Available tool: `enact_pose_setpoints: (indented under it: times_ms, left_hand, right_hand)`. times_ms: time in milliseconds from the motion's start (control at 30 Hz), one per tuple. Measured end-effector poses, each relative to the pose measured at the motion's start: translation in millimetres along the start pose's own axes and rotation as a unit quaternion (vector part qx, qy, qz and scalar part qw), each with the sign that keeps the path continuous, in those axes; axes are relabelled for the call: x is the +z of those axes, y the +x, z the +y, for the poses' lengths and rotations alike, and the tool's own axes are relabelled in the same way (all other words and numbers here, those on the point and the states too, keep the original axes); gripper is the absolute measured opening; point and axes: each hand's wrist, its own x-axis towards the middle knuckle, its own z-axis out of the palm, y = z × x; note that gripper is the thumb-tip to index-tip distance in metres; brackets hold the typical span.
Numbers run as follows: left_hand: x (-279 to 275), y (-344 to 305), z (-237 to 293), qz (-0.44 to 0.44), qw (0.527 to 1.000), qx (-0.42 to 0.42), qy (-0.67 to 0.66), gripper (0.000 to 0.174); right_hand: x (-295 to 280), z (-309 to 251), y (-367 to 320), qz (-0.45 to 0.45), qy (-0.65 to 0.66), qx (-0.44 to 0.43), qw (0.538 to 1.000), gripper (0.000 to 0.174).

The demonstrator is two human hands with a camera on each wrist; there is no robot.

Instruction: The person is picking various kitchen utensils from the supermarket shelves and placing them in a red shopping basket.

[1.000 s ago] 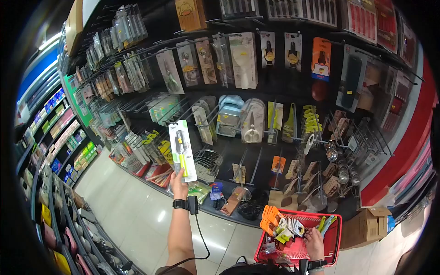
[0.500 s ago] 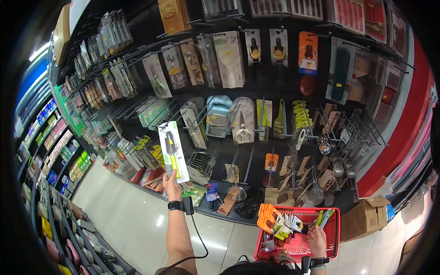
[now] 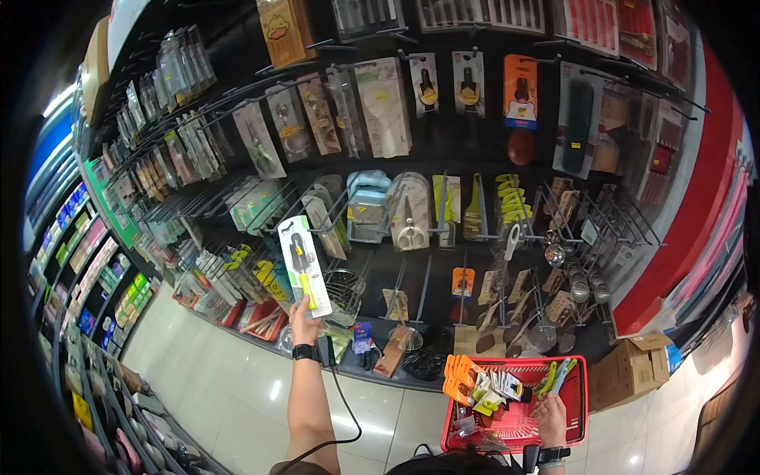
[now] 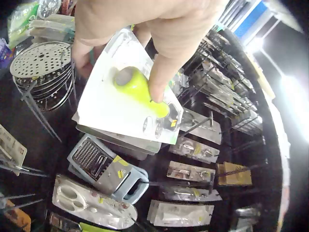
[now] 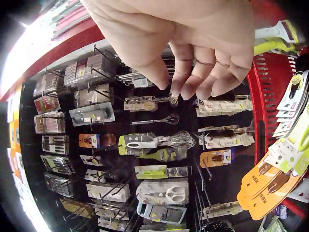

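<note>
My left hand point(image 3: 303, 323) grips the lower end of a white carded kitchen tool point(image 3: 303, 265), raised before the hanging packs. The tool has a lime-green handle point(image 4: 137, 92) and a dark head. In the left wrist view, my thumb presses the handle while fingers wrap behind the card. Other flat packs lie close behind it, above a blue-framed grater point(image 4: 108, 166). My right hand point(image 3: 550, 419) hangs over the right part of a red basket point(image 3: 584, 400), its fingers loosely bent and holding nothing. Orange-carded packs point(image 3: 459, 378) and green and blue handles point(image 3: 557, 375) stick up in the basket.
Metal hooks with carded utensils fill the dark rack ahead, among them scissors point(image 3: 410, 212) and a whisk point(image 5: 178, 140). A cardboard box point(image 3: 629, 374) stands on the floor right of the basket. Another stocked shelf point(image 3: 95, 277) runs along the left.
The head view has swung right, so the rack has slid left in it. My left hand has moved the carded tool slightly right relative to the rack. My right hand stays over the basket.
</note>
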Motion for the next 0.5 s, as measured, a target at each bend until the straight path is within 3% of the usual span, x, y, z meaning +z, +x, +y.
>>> enact_pose_setpoints:
  times_ms: [100,167,267,367,500]
  left_hand:
    - [0.2,29.3,-15.7,0.015,0.999,-0.047,-0.008,0.049]
    - [-27.0,88.4,-34.2,-0.018,0.993,-0.114,-0.034,0.046]
    - [-9.2,102.0,-40.2,0.048,0.988,-0.140,0.041,0.049]
    - [-9.5,113.0,-53.9,0.018,0.979,-0.145,0.145,0.054]
    - [1.6,114.6,-45.7,-0.012,0.987,-0.124,0.097,0.066]
  right_hand:
    - [-5.9,4.0,-0.1,0.010,-0.001,-0.005,1.000,0.013]
    - [-12.2,6.1,0.5,0.003,-0.003,-0.010,1.000,0.013]
    - [-14.6,6.6,-5.7,0.007,-0.008,-0.020,1.000,0.012]
    - [-17.2,4.8,-21.0,0.018,-0.012,-0.028,0.999,0.011]
    - [-34.2,7.2,-24.7,0.038,-0.007,-0.035,0.999,0.009]
